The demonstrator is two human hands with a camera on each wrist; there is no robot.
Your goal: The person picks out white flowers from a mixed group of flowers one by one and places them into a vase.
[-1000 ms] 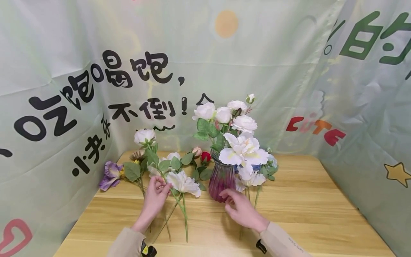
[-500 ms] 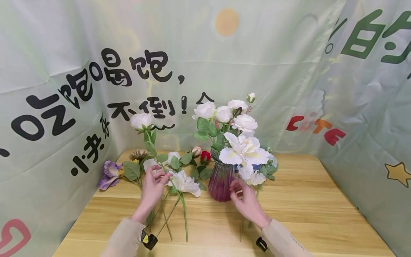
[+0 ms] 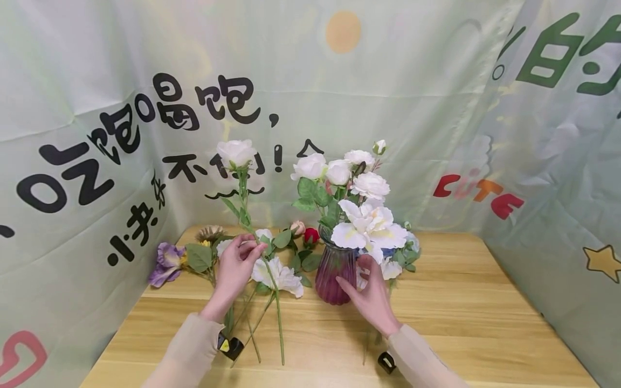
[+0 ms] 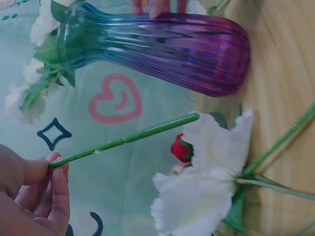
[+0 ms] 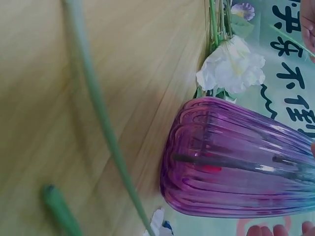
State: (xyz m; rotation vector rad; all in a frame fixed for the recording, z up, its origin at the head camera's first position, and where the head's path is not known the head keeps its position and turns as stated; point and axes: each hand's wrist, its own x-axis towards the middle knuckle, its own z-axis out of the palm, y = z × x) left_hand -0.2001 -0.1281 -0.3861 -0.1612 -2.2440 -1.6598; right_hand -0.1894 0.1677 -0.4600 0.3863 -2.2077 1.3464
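Note:
In the head view my left hand [image 3: 237, 264] pinches the green stem of a white rose [image 3: 236, 153] between thumb and fingers. The rose stands upright above the flowers at left; its bare stem end [image 4: 197, 116] shows in the left wrist view, pointing toward the vase. My right hand [image 3: 371, 291] is spread at the right side of a ribbed glass vase [image 3: 335, 275], purple below and bluish at the neck. Its thumb lies over the vase front, and the fingertips [image 5: 275, 230] are close beside the glass. White flowers [image 3: 368, 229] and green leaves fill the vase.
Loose flowers lie on the wooden table [image 3: 461, 302]: a purple one [image 3: 167, 264], a white one [image 3: 277, 276] and a red rose [image 3: 311, 236]. Blue flowers [image 3: 411, 243] lie behind the vase's right side. Printed cloth [image 3: 412, 108] walls the table's back and sides.
My left hand has raised the white rose, bringing it upright and slightly right. My right hand's thumb and fingers have spread around the vase's right side. The vase stays in place.

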